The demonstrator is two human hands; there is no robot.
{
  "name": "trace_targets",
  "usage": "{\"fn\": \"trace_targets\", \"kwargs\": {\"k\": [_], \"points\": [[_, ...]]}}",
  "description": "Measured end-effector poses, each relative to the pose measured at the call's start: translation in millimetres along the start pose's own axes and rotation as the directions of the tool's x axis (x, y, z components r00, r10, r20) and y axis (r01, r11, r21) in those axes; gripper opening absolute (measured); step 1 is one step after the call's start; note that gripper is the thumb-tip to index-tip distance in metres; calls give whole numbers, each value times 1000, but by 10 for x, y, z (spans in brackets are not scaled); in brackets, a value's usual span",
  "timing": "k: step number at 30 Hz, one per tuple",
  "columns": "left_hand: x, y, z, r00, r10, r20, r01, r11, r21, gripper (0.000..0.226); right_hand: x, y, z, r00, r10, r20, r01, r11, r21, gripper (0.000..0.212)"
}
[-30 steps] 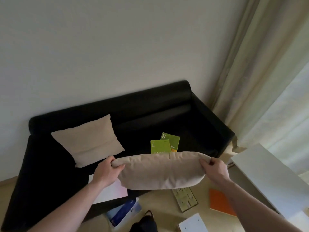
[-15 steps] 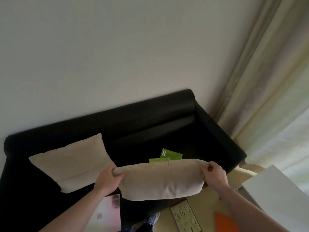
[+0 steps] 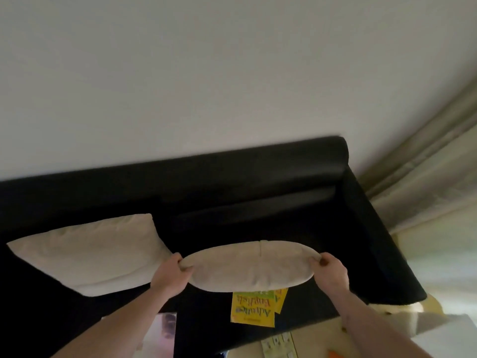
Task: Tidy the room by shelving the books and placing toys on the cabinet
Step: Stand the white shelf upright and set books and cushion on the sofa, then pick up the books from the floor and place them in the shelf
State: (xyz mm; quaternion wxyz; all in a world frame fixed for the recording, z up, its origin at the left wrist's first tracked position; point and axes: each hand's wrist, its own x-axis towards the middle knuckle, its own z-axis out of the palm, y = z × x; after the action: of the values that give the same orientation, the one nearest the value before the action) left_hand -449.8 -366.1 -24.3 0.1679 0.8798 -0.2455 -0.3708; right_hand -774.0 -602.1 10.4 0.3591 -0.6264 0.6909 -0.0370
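Observation:
I hold a beige cushion [image 3: 251, 267] level above the seat of a black sofa [image 3: 258, 182]. My left hand [image 3: 169, 276] grips its left corner and my right hand [image 3: 329, 271] grips its right corner. Under the cushion's near edge two yellow-green books [image 3: 254, 310] lie on the seat, one on top of the other, partly hidden by the cushion. A pinkish book [image 3: 162, 334] lies at the seat's front edge by my left forearm.
A second beige cushion [image 3: 87, 254] leans against the sofa back at the left. On the floor lie a pale card sheet [image 3: 278, 346] and an orange book [image 3: 335, 354]. A white table edge [image 3: 449, 332] is at the right. Curtains [image 3: 426, 182] hang at the right.
I have lifted the cushion up and farther over the seat. The view has tilted up and moved closer. The yellow-green books now show below the cushion instead of above it.

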Motion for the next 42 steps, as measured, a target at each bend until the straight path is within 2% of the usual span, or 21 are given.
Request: {"fn": "trace_targets", "kwargs": {"k": [4,10,13,16,19,23,26,28,31,33,35,37,38,42], "points": [[494,75,41,999,-39,-11,39,999,31,16,504,-223,176,1000,22,17,-20,997,-69,13],[923,121,75,997,-81,1,81,996,36,15,988,-357,393,996,36,80,-29,997,-78,24],[1171,112,101,987,-157,12,158,987,-37,19,1215,-421,516,993,33,109,-22,995,-99,26],[1386,125,112,970,-240,-33,235,966,-109,23,1412,-496,681,989,59,134,-52,997,-61,29],[1485,126,146,982,-188,-4,187,980,-68,32,1491,-575,808,972,92,215,-94,996,-1,34],[1427,202,290,985,-96,146,82,992,99,37,1322,-650,892,916,59,398,-45,998,-43,38],[1295,292,428,973,-49,224,7,983,183,38,1133,-592,840,898,62,435,-41,998,-56,36],[1226,290,522,963,-31,266,-25,978,206,38,968,-552,777,885,30,464,13,996,-89,29],[1048,388,607,954,-5,301,-62,975,215,42,648,-460,547,889,11,458,44,993,-110,3],[964,426,645,952,0,305,-70,974,217,43,537,-298,493,890,47,454,20,989,-143,10],[839,464,663,950,10,313,-85,970,228,43,391,-80,428,882,44,469,28,989,-146,29],[734,472,664,949,17,316,-94,968,231,43,250,122,416,893,87,442,-71,996,-52,39],[617,504,669,945,37,324,-123,961,247,44,90,216,352,904,111,414,-119,993,-8,38],[244,518,772,931,65,360,-183,935,304,45,-550,455,212,920,102,377,-147,985,92,25]]}}
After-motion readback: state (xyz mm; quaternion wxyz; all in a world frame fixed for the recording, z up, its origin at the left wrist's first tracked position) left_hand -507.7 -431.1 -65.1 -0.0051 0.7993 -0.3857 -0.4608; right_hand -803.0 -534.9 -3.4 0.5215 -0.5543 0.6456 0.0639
